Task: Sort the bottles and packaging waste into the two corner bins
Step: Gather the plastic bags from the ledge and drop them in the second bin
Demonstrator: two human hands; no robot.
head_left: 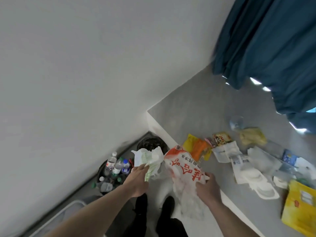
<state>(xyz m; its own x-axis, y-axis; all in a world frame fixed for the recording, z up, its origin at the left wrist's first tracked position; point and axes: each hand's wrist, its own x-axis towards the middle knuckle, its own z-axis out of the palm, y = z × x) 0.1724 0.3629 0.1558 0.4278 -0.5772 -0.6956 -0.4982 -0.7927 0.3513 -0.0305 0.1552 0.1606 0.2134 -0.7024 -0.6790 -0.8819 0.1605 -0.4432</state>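
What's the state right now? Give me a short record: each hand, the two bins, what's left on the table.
left hand: grips a crumpled white and green wrapper, held near the bins
right hand: grips a white and red bag at the table edge
near bin: holds plastic bottles
far bin: black liner, contents unclear
table: wrappers, yellow packets, white packaging, a clear bottle left

The yellow packet (301,209) is cut off by the right edge. Label text on the bottles (118,165) is too small to read. The bin (102,170) beneath the bottles is mostly hidden. Motion blur obscures the curtain (266,48).
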